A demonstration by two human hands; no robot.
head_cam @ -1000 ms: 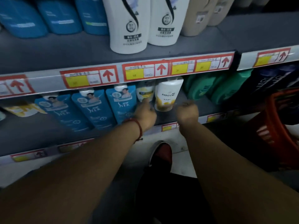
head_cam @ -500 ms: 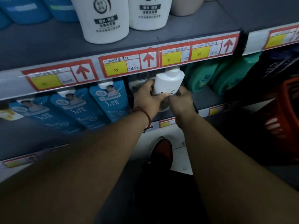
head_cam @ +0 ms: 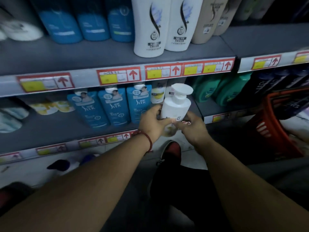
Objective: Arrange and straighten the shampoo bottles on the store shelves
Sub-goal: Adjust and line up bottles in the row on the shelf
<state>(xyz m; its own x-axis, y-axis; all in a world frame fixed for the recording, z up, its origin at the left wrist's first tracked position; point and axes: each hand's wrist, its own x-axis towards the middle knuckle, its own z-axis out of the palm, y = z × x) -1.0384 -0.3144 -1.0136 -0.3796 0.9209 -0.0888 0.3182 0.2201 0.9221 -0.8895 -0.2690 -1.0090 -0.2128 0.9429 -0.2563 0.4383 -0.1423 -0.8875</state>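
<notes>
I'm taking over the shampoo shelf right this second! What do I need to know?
Left hand: grips the white pump bottle from its left side.
Right hand: grips the same bottle low on its right side.
The bottle is out in front of the lower shelf, tilted, not standing on it.
Done: three blue bottles stand in a row on that shelf.
Left: stand the pump bottle upright, probably between the small yellow-label bottle and the green bottles.

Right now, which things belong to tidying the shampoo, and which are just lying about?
Job: white pump-top plastic bottle, gripped by left hand and right hand; blue flat shampoo bottles; tall white shampoo bottles.
Lying about: red plastic basket; red shoe.
</notes>
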